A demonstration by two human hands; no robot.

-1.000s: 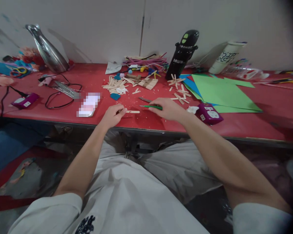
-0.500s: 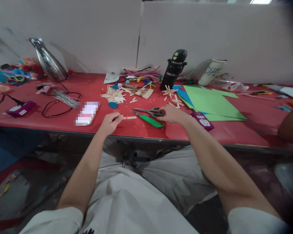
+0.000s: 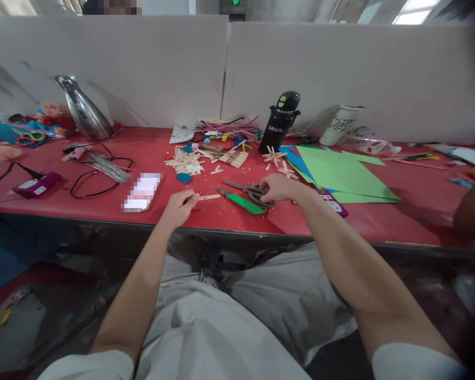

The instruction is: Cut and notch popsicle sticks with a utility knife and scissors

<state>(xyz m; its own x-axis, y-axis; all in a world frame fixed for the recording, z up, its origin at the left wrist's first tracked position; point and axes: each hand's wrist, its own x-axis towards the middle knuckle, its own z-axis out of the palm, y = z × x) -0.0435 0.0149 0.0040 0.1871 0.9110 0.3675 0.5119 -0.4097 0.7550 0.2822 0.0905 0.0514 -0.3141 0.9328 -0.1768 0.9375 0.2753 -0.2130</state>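
My left hand [image 3: 180, 206] rests on the red table [image 3: 150, 158] and pinches one end of a wooden craft stick [image 3: 209, 197] that lies flat. My right hand [image 3: 279, 187] curls over the grey handles of a pair of scissors [image 3: 243, 188], whose blades point left. A green craft knife [image 3: 241, 203] lies just in front of the scissors, untouched. A heap of wooden sticks [image 3: 186, 157] and small stick crosses [image 3: 275, 154] lie behind both hands.
A black bottle [image 3: 279, 122], a white cup [image 3: 338, 124], green paper sheets [image 3: 340, 171], a purple socket block [image 3: 332, 203], a phone [image 3: 142, 191], a steel jug [image 3: 83, 108] and black cables [image 3: 98, 177] crowd the table. Another person's arm [image 3: 473, 211] shows at right.
My right hand has let go of the green knife, which now lies on the table, and has closed on the scissors' handles. The left hand has kept hold of the stick.
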